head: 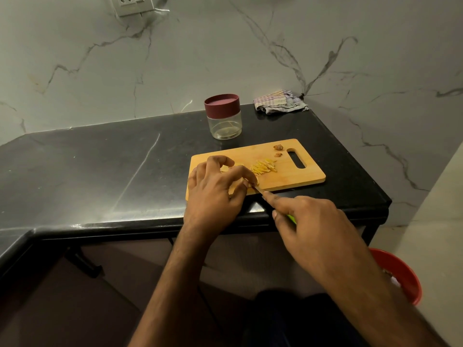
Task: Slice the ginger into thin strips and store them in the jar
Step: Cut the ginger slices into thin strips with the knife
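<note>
Two hands at cutting board (pixel 295 175), left hand (pixel 215 191) pinching ginger (pixel 225 169), right hand (pixel 318 231) gripping knife (pixel 259 190)

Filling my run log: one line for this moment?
step: slicing | left hand: holds ginger piece | right hand: grips green-handled knife | yellow strips: wooden board | maroon-lidded clear jar: closed

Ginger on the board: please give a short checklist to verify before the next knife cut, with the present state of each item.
1. Left hand holds the ginger piece on the cutting board: ok.
2. Right hand grips the knife: ok.
3. Left fingertips away from the blade: cannot tell, the blade is mostly hidden.
4. Cut strips lie apart from the cutting spot: ok.
5. Board lies fully on the counter: ok.
6. Jar open to receive strips: not ok, lid is on.
</note>
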